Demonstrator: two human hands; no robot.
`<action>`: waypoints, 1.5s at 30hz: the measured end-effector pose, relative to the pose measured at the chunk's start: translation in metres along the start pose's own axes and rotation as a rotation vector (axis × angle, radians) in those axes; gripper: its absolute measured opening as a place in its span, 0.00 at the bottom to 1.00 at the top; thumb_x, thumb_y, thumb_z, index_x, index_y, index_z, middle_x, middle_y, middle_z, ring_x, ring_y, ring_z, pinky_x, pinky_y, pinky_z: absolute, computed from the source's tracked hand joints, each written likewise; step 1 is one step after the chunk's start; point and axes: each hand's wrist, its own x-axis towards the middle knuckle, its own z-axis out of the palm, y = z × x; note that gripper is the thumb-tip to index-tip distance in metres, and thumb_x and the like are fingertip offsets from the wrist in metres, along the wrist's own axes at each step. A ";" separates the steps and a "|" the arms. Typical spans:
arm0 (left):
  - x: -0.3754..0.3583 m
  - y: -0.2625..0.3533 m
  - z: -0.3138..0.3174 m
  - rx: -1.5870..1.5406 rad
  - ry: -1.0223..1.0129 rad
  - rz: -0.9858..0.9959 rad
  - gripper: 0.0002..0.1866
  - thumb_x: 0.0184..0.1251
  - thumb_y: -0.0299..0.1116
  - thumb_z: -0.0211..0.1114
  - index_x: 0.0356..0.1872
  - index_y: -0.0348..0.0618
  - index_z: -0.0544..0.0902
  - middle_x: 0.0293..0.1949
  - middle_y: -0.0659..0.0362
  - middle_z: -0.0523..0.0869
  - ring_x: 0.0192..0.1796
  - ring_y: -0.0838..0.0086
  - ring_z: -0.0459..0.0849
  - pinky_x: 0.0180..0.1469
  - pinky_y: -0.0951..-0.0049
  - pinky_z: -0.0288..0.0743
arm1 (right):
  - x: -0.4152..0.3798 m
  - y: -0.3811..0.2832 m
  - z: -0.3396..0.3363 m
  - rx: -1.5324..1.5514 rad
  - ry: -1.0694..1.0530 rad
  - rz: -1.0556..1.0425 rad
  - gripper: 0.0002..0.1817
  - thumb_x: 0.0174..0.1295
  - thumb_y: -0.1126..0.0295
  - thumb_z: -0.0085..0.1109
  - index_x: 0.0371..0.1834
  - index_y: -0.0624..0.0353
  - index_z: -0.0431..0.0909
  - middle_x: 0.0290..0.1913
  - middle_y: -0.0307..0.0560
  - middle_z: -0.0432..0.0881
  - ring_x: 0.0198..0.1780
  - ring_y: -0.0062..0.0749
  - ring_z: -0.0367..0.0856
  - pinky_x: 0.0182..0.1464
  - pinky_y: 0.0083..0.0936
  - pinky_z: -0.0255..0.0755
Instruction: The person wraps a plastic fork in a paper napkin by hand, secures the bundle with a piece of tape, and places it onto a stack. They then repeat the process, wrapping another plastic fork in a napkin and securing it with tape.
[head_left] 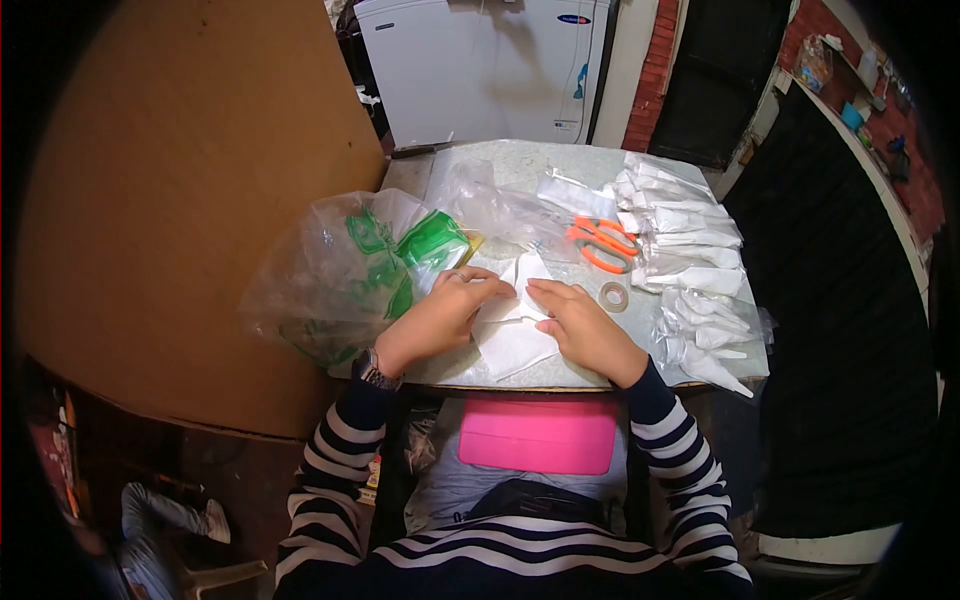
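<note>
A white paper napkin (pixel 515 350), partly unfolded with creased flaps, lies on the table near its front edge. My left hand (pixel 445 315) is on the napkin's left side, its fingers bent and pinching an upper flap. From the right, my right hand (pixel 590 328) holds another flap between thumb and fingers. The fingertips of both hands are close together over the napkin's middle. A roll of tape (pixel 614 296) lies just right of my right hand. Beyond it are scissors (pixel 603 245) with orange and grey handles.
A clear plastic bag (pixel 330 270) with green print spreads over the left side. Several wrapped white bundles (pixel 690 235) line the table's right side. More clear plastic (pixel 490 210) lies at the back. A pink case (pixel 538 435) rests on my lap; a white freezer (pixel 480 75) stands behind the table.
</note>
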 end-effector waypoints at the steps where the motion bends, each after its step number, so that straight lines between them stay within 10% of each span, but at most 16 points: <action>1: 0.000 0.001 0.000 -0.020 0.000 0.002 0.25 0.53 0.13 0.53 0.54 0.43 0.78 0.53 0.55 0.80 0.58 0.59 0.74 0.61 0.64 0.64 | 0.000 -0.001 0.000 0.031 0.022 0.002 0.25 0.57 0.79 0.58 0.61 0.67 0.70 0.65 0.58 0.69 0.61 0.50 0.71 0.61 0.34 0.67; 12: -0.001 0.004 0.001 -0.039 0.020 0.020 0.30 0.43 0.11 0.54 0.53 0.40 0.77 0.50 0.55 0.82 0.58 0.58 0.73 0.62 0.62 0.64 | -0.003 -0.017 -0.007 0.212 0.090 0.020 0.21 0.54 0.82 0.60 0.54 0.66 0.74 0.54 0.56 0.72 0.51 0.51 0.77 0.52 0.35 0.71; 24: 0.020 0.011 0.000 -0.111 0.144 0.031 0.15 0.57 0.19 0.61 0.47 0.38 0.76 0.37 0.43 0.83 0.42 0.49 0.82 0.43 0.59 0.74 | -0.006 -0.021 -0.010 0.051 0.115 0.006 0.14 0.56 0.79 0.59 0.47 0.64 0.77 0.44 0.53 0.76 0.48 0.50 0.74 0.52 0.37 0.69; 45: 0.030 0.000 0.012 -0.217 0.213 -0.115 0.13 0.54 0.18 0.65 0.41 0.33 0.77 0.38 0.47 0.82 0.40 0.52 0.81 0.42 0.65 0.75 | -0.014 -0.019 0.003 0.186 0.343 0.256 0.09 0.61 0.72 0.62 0.36 0.68 0.77 0.35 0.54 0.75 0.29 0.43 0.77 0.33 0.32 0.72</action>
